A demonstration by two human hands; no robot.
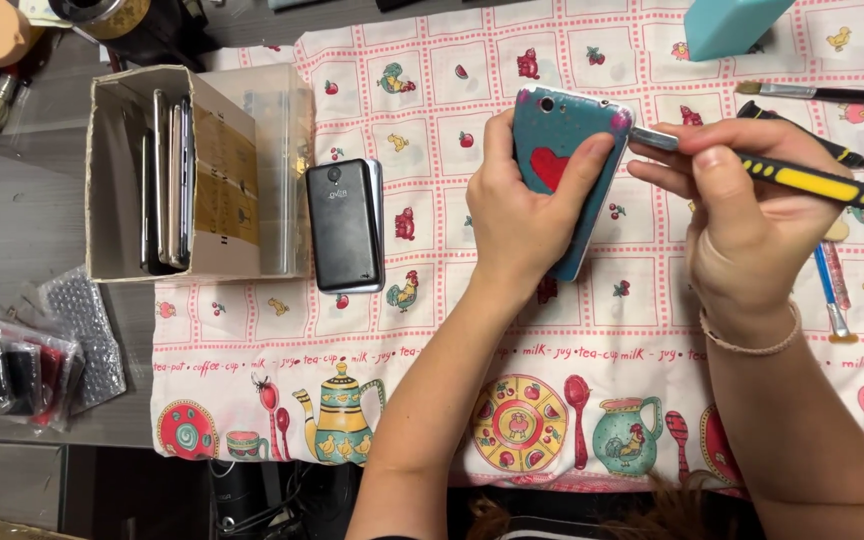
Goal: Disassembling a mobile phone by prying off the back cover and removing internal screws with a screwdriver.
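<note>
Holding a teal phone (564,170) with a red heart on its back, the left hand (522,215) presses it against the patterned cloth (592,330) near the cloth's far edge, fingers wrapped around its sides. The right hand (742,215) pinches a yellow-and-black tool (802,180), its metal tip touching the phone's top corner. A black phone (345,225) lies toward the cloth's left edge, beside a cardboard box (167,175) of phones.

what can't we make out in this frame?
Head view only:
- Teal phone: lower half hidden under left hand.
- Tool: tip contact too small to judge; handle cut off by the right edge; right hand covers its middle.
- Box: the phones stand edge-on.
</note>
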